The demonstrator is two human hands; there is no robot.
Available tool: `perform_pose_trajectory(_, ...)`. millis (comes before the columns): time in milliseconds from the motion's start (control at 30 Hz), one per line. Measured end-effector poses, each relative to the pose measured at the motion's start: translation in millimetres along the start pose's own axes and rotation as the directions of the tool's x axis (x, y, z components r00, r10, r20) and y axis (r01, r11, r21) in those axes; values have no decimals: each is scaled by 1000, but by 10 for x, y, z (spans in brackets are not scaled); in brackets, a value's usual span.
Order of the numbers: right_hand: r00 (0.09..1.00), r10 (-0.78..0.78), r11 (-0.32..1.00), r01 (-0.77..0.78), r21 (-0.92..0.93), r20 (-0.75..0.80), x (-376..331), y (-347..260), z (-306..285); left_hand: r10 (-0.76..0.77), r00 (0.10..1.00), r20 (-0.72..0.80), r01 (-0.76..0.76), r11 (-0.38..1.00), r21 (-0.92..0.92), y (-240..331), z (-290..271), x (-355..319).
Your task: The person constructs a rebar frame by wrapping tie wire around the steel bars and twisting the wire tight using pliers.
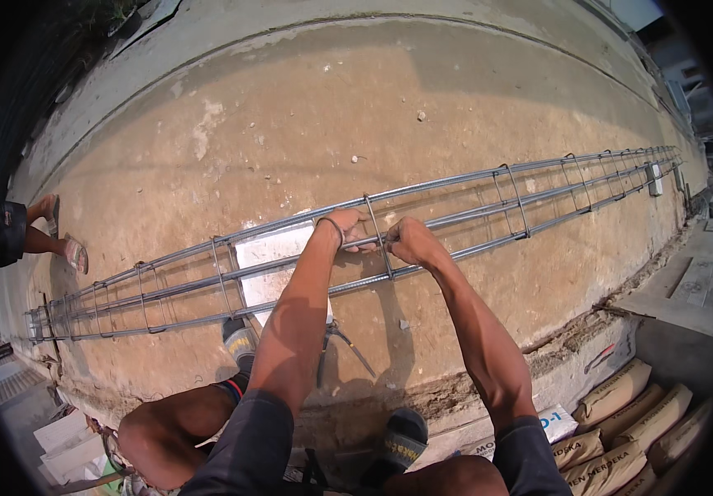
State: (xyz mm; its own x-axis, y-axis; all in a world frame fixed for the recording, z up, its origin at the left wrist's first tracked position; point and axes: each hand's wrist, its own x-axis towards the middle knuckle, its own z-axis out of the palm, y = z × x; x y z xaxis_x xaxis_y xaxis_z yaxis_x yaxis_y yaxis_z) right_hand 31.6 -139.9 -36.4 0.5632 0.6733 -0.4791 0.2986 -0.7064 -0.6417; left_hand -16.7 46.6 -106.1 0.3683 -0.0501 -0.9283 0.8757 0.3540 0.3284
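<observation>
A long, narrow rebar cage [464, 219] stretches across the ground in front of me, its lengthwise bars held by spaced square stirrups. My left hand [351, 230] reaches in beside one stirrup [379, 236], fingers curled at the middle bar. On the other side of that stirrup, my right hand [412, 243] is closed in a pinch against the same bar. Whatever lies between its fingertips is too small or hidden to make out. Dark-handled pincers [348, 345] lie on the ground below the cage, near my left forearm.
A white board [274, 269] lies under the cage, left of my hands. Stacked brown paper sacks [621, 422] are at the lower right beside a rough concrete edge [555, 355]. Another person's sandalled foot [76, 254] stands at the left. A light block [655, 179] sits at the cage's far right.
</observation>
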Motion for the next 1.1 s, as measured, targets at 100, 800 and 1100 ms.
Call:
perform_pose_trajectory(100,1000,25,985,-21,173,-16,-50,20,7,-41,915,-400,-146,892,-427,32,246,354)
perform_pose_trajectory(800,1000,-18,857,17,-516,1,431,-968,-98,809,479,-340,-741,581,337,-805,520,-370)
perform_pose_trajectory(1100,945,327,851,-299,431,8,-77,-641,-456,568,775,-278,-427,794,432,-310,295,-540)
